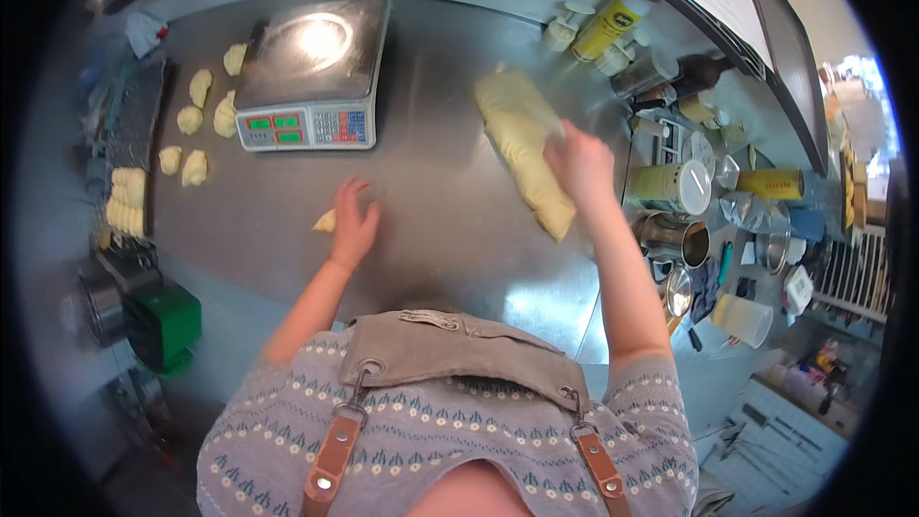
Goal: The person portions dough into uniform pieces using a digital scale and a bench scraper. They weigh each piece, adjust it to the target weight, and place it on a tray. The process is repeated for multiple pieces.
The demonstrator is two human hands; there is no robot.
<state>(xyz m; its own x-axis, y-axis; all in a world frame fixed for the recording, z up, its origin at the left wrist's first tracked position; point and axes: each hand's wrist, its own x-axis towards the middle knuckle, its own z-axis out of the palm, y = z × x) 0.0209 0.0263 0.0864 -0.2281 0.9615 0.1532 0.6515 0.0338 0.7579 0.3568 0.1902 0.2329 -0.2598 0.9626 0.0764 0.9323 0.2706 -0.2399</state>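
A long, pale yellow slab of dough (522, 148) lies at a slant on the steel worktop, right of centre. My right hand (582, 168) is closed at its right edge. A pale blur shows by the fingers, and what they grip I cannot make out. Nearer the middle, my left hand (354, 222) hovers low over the steel with its fingers apart and slightly bent. Just left of it is a small piece of dough (325, 221), partly hidden by the hand. Several lumps of dough (190, 120) sit at the left, beside a digital scale (306, 129).
A dark tray (153, 124) at the far left bears rows of shaped dough (127, 201). Below it stands a green box (163, 325). Along the right side crowd a yellow spray can (608, 27), a tub (670, 186), a metal jug (675, 239) and a plastic measuring cup (742, 320).
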